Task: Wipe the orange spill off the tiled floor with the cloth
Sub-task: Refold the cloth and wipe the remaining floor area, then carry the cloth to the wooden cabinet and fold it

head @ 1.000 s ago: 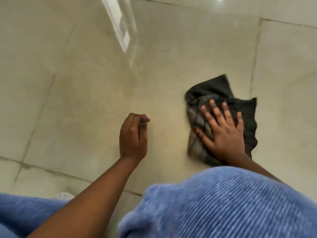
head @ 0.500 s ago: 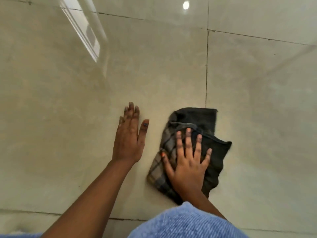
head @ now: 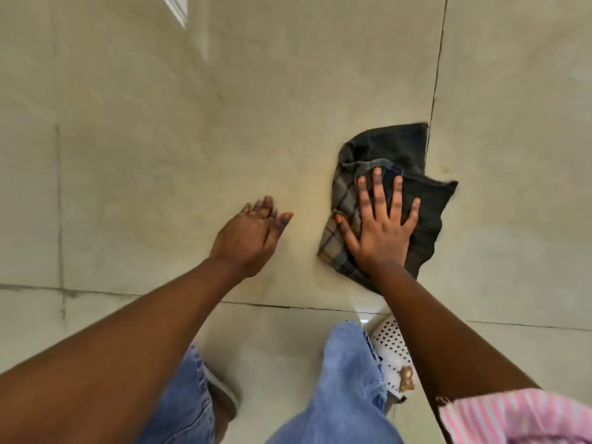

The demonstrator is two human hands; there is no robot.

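A dark grey checked cloth (head: 413, 149) lies crumpled on the beige tiled floor (head: 160, 139), its far corner touching a grout line. My right hand (head: 381, 225) presses flat on the cloth with fingers spread. My left hand (head: 250, 232) hovers just above or rests lightly on the tile to the left of the cloth, fingers together and slightly curled, holding nothing. A faint orange-yellow smear (head: 310, 193) tints the tile between my two hands, beside the cloth's left edge.
My legs in blue jeans (head: 346, 379) and a white perforated shoe (head: 394, 350) are at the bottom. A pink striped sleeve (head: 519, 418) shows at the lower right. Grout lines (head: 437, 75) cross the floor. A bright window reflection (head: 177, 9) lies at the top left.
The view has pulled back and my legs and shoe have come into sight. My right hand stays flat on the cloth; my left hand has gone from a fist to flat, now relaxed.
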